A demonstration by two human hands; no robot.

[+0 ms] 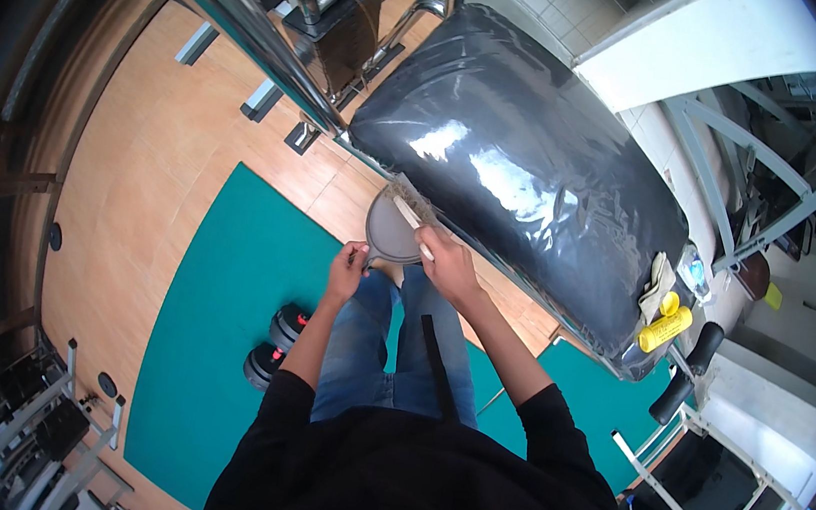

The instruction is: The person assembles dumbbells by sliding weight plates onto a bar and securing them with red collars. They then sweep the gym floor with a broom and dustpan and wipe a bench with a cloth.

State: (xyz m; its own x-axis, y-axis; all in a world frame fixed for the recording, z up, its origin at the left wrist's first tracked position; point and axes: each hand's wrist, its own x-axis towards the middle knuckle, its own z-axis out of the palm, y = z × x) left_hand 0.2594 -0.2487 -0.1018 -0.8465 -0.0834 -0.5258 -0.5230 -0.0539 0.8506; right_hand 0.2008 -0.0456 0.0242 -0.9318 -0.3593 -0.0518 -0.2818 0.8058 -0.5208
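My left hand (pixel 348 268) grips the handle of a grey dustpan (pixel 388 233), held just under the near edge of a large glossy black padded bench (pixel 529 168). My right hand (pixel 445 259) holds a small hand brush (pixel 411 210) whose bristles rest at the bench edge above the pan. Both forearms wear black sleeves and reach out over my blue jeans.
On the bench's right end lie a yellow bottle (pixel 664 329), a yellow cap (pixel 669 303) and a pale cloth (pixel 657 281). A black dumbbell (pixel 275 346) sits on the green mat (pixel 208 333) by my left leg. Metal frame tubes (pixel 243 25) run at upper left; weight racks (pixel 38 414) stand at lower left.
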